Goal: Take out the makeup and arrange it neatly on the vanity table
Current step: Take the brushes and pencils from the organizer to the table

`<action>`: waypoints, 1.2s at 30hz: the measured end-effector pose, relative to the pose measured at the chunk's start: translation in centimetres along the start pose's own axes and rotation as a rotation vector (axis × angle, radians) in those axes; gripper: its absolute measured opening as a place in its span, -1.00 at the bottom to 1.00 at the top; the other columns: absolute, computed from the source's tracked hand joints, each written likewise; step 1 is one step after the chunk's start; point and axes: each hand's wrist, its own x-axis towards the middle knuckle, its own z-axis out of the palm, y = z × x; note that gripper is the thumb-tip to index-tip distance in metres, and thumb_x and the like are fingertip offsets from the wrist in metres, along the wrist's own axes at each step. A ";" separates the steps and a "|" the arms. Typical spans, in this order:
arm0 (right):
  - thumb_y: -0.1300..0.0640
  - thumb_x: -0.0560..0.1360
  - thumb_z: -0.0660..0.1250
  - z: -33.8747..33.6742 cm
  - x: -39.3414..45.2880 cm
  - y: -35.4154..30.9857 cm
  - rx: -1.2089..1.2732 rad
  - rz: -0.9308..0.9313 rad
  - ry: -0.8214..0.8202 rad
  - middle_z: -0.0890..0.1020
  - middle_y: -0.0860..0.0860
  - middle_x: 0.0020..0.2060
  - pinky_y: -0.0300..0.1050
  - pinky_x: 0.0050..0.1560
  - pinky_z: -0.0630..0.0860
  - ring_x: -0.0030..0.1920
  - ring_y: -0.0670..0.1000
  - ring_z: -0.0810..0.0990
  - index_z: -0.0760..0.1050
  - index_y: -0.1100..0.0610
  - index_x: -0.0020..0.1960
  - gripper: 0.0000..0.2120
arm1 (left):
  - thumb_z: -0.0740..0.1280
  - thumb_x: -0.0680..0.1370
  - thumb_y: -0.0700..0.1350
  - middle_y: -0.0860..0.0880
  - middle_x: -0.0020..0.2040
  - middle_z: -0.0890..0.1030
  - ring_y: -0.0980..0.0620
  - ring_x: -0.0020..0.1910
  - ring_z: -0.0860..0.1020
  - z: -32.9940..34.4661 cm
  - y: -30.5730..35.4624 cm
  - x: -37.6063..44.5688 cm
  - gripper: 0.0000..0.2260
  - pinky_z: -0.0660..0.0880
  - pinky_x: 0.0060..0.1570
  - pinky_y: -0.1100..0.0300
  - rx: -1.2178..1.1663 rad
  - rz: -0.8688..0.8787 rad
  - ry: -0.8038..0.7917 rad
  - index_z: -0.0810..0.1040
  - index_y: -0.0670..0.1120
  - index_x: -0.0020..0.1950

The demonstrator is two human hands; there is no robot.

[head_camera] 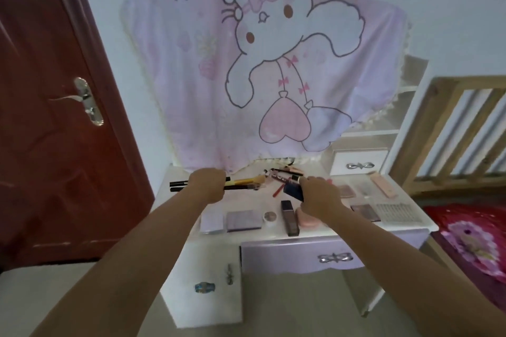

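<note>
Pink cloth (262, 63): a large cartoon-printed sheet is hung over the back of the vanity, its lower edge reaching the tabletop.
Door (54, 117): a red-brown door with a silver handle (87, 101) is seen at the left.
Bed frame (451, 128): wooden slats are seen at the right, with a red flowered cover (471, 238) below them.
Vanity table (276, 235): a white top is carried over a lilac drawer front (301, 257) with a bow-shaped pull; a small white drawer unit (358, 161) is set at the back right of the top.
Left hand (208, 183): the fingers are curled round a bundle of makeup brushes and pencils (246, 182), held level above the back left of the tabletop, dark ends sticking out to the left.
Right hand (317, 194): a dark blue box (293, 190) is gripped above the middle of the top, tilted.
Front row: a pale lilac case (210, 223), a grey-purple palette (243, 220), a small round pot (269, 217), a dark upright-shaped tube (290, 217) lying flat and a pink compact (308, 219) are laid side by side near the front edge.
Right side: further palettes (365, 212), a clear lash tray (394, 210) and a peach slim case (383, 186) are laid flat.
Back pile: loose pencils and tubes (284, 172) are heaped beneath the cloth's edge.
</note>
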 end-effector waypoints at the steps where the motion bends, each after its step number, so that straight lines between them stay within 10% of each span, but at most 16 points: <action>1: 0.19 0.40 0.28 0.9 2.0 -0.1 -0.009 0.016 -0.021 0.53 0.06 0.03 -0.07 0.04 0.41 0.06 0.10 0.50 0.40 0.15 0.11 -0.71 | 0.17 0.54 -0.14 -0.09 0.10 0.53 -0.08 0.07 0.52 0.8 -0.9 2.3 -0.79 0.44 -0.05 0.13 -0.003 0.008 -0.017 0.44 -0.13 0.14; 20: 0.23 0.38 0.34 17.5 27.8 -1.3 -0.098 -0.028 -0.536 0.57 0.10 -0.04 -0.07 -0.08 0.47 -0.05 0.09 0.56 0.27 0.26 0.31 -0.46 | 0.19 0.54 -0.15 -0.10 0.12 0.54 -0.09 0.06 0.53 16.5 -1.0 26.0 -0.77 0.44 -0.09 0.11 -0.083 0.217 -0.550 0.43 -0.12 0.19; 36: 0.25 0.44 0.25 21.8 29.7 1.5 0.171 -0.118 -0.330 0.27 0.13 0.37 -0.08 0.23 0.37 0.27 0.13 0.35 0.18 0.10 0.43 -0.41 | 0.19 0.51 -0.18 -0.14 0.25 0.39 -0.15 0.25 0.35 22.0 1.2 32.2 -0.65 0.21 0.30 -0.03 -0.111 0.262 -0.324 0.30 -0.15 0.30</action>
